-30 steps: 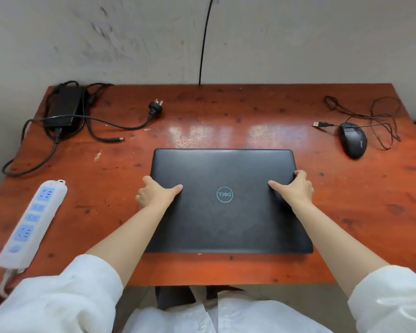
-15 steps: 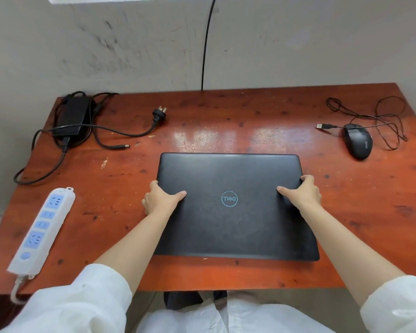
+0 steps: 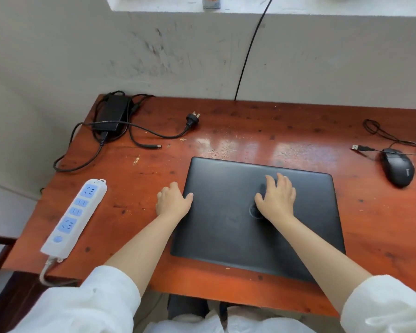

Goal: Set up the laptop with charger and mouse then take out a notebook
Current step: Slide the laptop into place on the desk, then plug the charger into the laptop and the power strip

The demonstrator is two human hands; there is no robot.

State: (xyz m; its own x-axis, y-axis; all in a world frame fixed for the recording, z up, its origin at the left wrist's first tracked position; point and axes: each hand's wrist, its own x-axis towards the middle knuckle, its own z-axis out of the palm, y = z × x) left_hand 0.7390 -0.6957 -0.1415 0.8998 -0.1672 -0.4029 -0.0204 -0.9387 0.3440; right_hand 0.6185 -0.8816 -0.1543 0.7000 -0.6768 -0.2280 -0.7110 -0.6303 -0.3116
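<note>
The right hand (image 3: 277, 199) lies flat and spread on the middle of the closed laptop (image 3: 257, 217) lid, fingers extended, gripping nothing, partly covering the round logo. The left hand (image 3: 172, 200) sits at the laptop's left edge, thumb on the lid and fingers curled down beside it; whether those fingers hook the edge or only rest against the table (image 3: 250, 131) cannot be told. The laptop lies shut in the middle of the table, near the front edge. Judging from this, the task has barely begun: the lid is down and nothing is connected. The charger (image 3: 111, 114) sits at the far left corner with its cables looped around it, its wall plug (image 3: 191, 117) and its barrel connector (image 3: 154, 146) both lying loose on the wood, well apart from the laptop. The power strip (image 3: 73, 217) lies along the left edge with every socket free. The mouse (image 3: 398, 167) rests at the right, its USB plug (image 3: 359, 148) loose beside it and its cord partly cut off by the frame. No notebook is visible anywhere; where it is kept cannot be seen. The laptop's ports are not visible from above, and the strip's own lead drops off the front of the table out of sight.
</note>
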